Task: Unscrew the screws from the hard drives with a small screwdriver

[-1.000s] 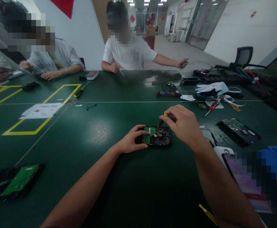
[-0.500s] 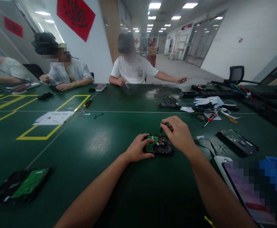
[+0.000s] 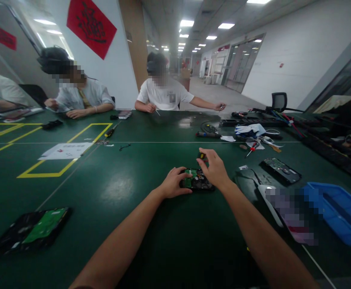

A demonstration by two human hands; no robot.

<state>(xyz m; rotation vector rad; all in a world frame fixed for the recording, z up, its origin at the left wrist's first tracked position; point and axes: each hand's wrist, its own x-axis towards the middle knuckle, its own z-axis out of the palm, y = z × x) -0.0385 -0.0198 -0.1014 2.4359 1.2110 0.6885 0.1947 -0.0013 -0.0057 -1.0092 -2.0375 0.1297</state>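
Observation:
In front of me a hard drive [image 3: 197, 184] lies on the green table, its green circuit board facing up. My left hand [image 3: 173, 182] grips the drive's left end, fingers over the far edge and thumb along the near one. Above the drive's right part, my right hand [image 3: 214, 166] is closed around a screwdriver [image 3: 201, 155] with a black and yellow handle. The screwdriver stands roughly upright; its tip is hidden behind my hand.
Other hard drives lie at the left [image 3: 31, 229] and right [image 3: 280, 170]. A blue tray [image 3: 340, 214] and a phone-like device [image 3: 289, 216] are at my right. Beyond are a red-handled screwdriver [image 3: 252, 149], gloves [image 3: 250, 129] and cables. A co-worker [image 3: 166, 94] sits opposite.
The camera view has turned to the right, bringing more of the blue tray into sight. Both hands keep their hold on the drive and the screwdriver.

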